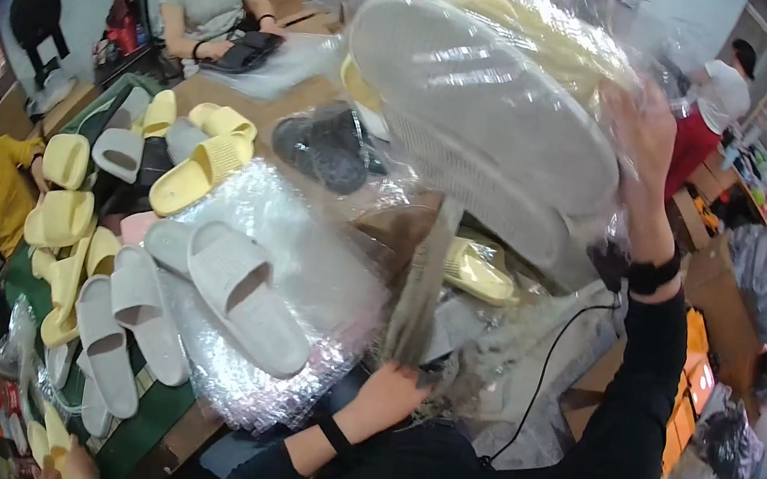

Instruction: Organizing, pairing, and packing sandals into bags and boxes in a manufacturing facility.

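Head view, one paragraph of stock. Item: a clear crinkled plastic bag (530, 92) holding a pair of grey ridged-sole foam slippers (487, 105), with pale yellow ones showing behind, raised high over the bench. Right hand (640, 130): lifted, fingers curled round the bag's far edge, gripping film and slipper together. Left hand (395, 384): low, near the person's chest, pinched shut on the gathered tail of the bag (421, 287), which hangs down in a taut grey strip. Bench below: a single grey slide slipper (243, 292) lying on a stack of shiny clear bags (296, 276); to the left, loose rows of pale yellow slides (63, 216) and more grey slides (109, 336); a black pair already bagged (328, 149) further back. Two seated people work at the far and left edges. Handling note, as a judgement: keeping the tail pulled straight while the upper hand steadies the soles should settle the pair flat and stop the film bunching.
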Demonstrator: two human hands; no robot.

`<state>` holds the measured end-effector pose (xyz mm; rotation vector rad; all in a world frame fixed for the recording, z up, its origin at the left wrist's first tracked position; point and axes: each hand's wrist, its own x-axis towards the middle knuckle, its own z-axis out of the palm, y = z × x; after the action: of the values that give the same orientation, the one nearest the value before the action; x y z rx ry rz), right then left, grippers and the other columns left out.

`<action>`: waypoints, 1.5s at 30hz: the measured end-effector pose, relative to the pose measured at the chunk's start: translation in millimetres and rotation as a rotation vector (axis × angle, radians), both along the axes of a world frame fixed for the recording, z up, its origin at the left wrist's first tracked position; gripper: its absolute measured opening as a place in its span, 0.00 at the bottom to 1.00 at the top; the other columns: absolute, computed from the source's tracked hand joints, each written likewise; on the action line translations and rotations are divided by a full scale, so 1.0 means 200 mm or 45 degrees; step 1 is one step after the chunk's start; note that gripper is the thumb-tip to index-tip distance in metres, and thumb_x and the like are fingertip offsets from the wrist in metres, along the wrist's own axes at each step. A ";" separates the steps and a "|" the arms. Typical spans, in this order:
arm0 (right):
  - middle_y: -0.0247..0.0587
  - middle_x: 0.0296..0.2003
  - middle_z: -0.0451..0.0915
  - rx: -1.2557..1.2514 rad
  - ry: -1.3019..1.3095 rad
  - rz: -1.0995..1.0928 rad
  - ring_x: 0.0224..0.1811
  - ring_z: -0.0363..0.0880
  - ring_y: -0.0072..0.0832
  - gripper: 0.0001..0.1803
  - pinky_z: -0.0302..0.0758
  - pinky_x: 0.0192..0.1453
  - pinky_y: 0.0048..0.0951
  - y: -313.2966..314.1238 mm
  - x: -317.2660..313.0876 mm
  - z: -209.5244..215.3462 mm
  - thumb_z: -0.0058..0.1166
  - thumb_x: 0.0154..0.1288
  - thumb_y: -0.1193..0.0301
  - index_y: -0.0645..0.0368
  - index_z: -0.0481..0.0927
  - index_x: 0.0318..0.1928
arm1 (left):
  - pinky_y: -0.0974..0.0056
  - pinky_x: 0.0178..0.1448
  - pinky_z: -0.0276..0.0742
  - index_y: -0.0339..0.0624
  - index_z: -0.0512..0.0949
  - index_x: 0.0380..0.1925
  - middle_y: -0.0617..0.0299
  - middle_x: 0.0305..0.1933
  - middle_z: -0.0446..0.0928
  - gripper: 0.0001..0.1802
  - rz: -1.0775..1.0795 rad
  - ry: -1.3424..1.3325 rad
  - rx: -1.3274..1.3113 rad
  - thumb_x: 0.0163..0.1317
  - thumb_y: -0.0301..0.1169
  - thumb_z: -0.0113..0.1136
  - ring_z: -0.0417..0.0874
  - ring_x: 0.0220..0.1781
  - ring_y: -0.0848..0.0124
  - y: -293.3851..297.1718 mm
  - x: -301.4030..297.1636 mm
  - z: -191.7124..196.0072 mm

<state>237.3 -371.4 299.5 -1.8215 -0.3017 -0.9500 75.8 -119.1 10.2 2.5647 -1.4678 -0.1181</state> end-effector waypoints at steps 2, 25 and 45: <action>0.27 0.29 0.78 0.018 -0.019 -0.101 0.27 0.69 0.11 0.14 0.65 0.28 0.17 -0.10 -0.18 -0.06 0.59 0.63 0.67 0.64 0.77 0.45 | 0.59 0.47 0.68 0.52 0.80 0.42 0.60 0.32 0.76 0.15 0.029 -0.093 -0.095 0.54 0.29 0.52 0.78 0.39 0.64 0.00 0.03 0.05; 0.54 0.25 0.77 -1.179 0.459 -0.166 0.28 0.77 0.51 0.15 0.74 0.34 0.48 0.01 -0.44 -1.05 0.56 0.52 0.69 0.67 0.75 0.37 | 0.60 0.53 0.65 0.60 0.76 0.54 0.61 0.35 0.70 0.27 -0.393 -0.063 -0.426 0.51 0.26 0.55 0.72 0.42 0.63 -0.12 -0.01 0.40; 0.51 0.57 0.74 -1.903 1.753 0.966 0.58 0.72 0.45 0.38 0.68 0.60 0.39 0.17 0.17 -0.75 0.57 0.58 0.46 0.57 0.70 0.62 | 0.59 0.52 0.65 0.59 0.70 0.60 0.59 0.39 0.72 0.35 -0.252 -0.041 -0.339 0.47 0.27 0.60 0.74 0.44 0.62 -0.04 0.03 0.42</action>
<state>271.5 -337.8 149.3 -2.7079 -0.7931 1.5167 82.5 -128.0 94.8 2.2201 -1.6243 0.0873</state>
